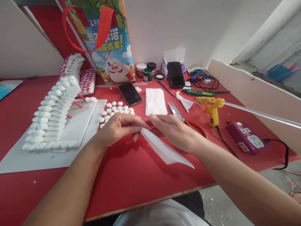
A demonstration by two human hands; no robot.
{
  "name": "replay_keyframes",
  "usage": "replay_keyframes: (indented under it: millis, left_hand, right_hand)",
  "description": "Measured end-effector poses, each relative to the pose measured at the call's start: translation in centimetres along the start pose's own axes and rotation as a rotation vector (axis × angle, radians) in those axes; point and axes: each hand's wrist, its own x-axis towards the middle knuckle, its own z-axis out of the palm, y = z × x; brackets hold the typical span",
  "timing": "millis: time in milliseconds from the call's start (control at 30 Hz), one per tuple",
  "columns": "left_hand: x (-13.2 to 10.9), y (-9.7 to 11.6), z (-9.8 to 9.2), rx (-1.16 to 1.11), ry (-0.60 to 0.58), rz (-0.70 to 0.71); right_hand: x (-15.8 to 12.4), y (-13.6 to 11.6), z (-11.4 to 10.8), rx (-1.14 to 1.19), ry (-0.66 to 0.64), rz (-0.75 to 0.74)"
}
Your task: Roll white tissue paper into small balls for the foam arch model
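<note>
Paper (164, 153), one white sheet, hangs above the red surface (131, 182), its long axis slanting rightward and down toward the front edge. Its broad part lies nearer the right hand (175, 131), fingers outstretched; whether that grip closes on anything, I cannot tell. The left hand's (124, 127) grip clamps the narrow end. It looks thin, slightly see-through, tapering to a tip.

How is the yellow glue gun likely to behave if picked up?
The yellow glue gun will probably feel unbalanced, since a long clear stick juts from its back. The black cord at its handle may drag as it lifts. Pushed, it might tip, as the handle looks narrow.
</note>
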Motion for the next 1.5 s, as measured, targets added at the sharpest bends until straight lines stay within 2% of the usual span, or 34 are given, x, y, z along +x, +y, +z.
replay_keyframes:
  millis: [67, 133, 267, 433, 700, 833, 900, 1067, 1233, 1333, 1400, 1500]
  left_hand:
    - [0.1, 0.1, 0.2, 0.11, 0.054, 0.027]
    - [0.3, 0.2, 0.4, 0.204, 0.098, 0.045]
    - [0.4, 0.1, 0.8, 0.304, 0.164, 0.026]
    - [0.5, -0.3, 1.1, 0.37, 0.109, 0.066]
    - [0.8, -0.6, 1.1, 0.585, 0.196, 0.427]
    - [0.6, -0.1, 1.3, 0.666, 0.22, 0.542]
    - [0.5, 0.2, 1.3, 0.709, 0.233, 0.565]
    - [0.5, 0.1, 1.1, 0.787, 0.269, 0.586]
    - [0.8, -0.8, 1.0, 0.833, 0.343, 0.555]
    - [0.9, -1.2, 1.2, 0.88, 0.332, 0.519]
    - [1.0, -1.3, 1.4, 0.927, 0.323, 0.5]
    - [1.1, -1.6, 1.6, 1.005, 0.305, 0.477]
  right_hand:
    - [1.4, -0.1, 0.2, 0.402, -0.215, 0.146]
    - [2.5, 0.4, 0.5, 0.584, -0.301, 0.219]
    - [3.1, 2.0, 0.6, 0.564, -0.258, 0.126]
    - [2.9, 2.5, -0.2, 0.426, -0.216, 0.178]
    - [2.6, 2.5, -1.5, 0.636, -0.333, 0.211]
    - [2.2, 1.4, -1.9, 0.687, -0.36, 0.257]
    - [2.2, 0.5, -2.1, 0.618, -0.345, 0.265]
    - [2.6, -1.1, -2.4, 0.262, -0.266, 0.195]
    - [3.3, 0.3, -1.5, -0.038, -0.108, -0.077]
    - [3.4, 1.5, -1.0, -0.284, -0.014, -0.221]
    - [3.4, 2.1, -1.0, -0.377, 0.004, -0.247]
    - [3.7, 2.7, -1.0, -0.355, 0.058, -0.226]
